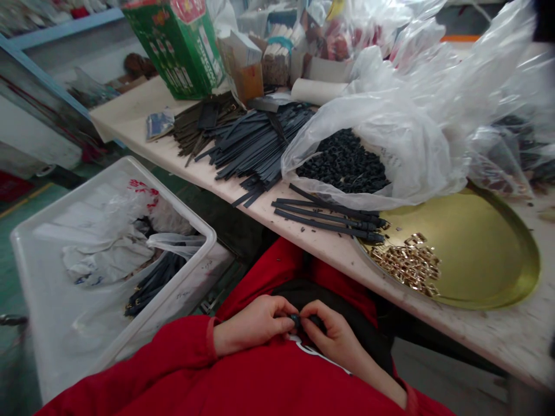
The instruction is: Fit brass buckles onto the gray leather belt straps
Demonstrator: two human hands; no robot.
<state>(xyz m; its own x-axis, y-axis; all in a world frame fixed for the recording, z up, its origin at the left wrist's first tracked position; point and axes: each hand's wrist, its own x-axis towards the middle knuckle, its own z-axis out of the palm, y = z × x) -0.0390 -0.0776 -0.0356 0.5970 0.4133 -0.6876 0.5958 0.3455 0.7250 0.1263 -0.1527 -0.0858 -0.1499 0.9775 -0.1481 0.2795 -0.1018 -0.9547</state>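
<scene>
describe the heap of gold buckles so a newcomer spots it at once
On the table, at right, find the large gold tray. The heap of buckles lies at its near left edge; unlike the flat dark straps beside it, it is all small, shiny metal frames.

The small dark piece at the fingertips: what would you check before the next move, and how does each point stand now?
1. Left hand holding the dark piece: ok, pinched between thumb and fingers.
2. Right hand holding: ok, closed on dark material.
3. Both hands on one piece: cannot tell; fingers cover it.
4. Metal buckles visible on the gold tray: ok, heaped near its edge.
5. Black straps wholly off the tray: not ok, ends overlap its rim.
6. Plastic bag open: ok, small black pieces show inside.
</scene>
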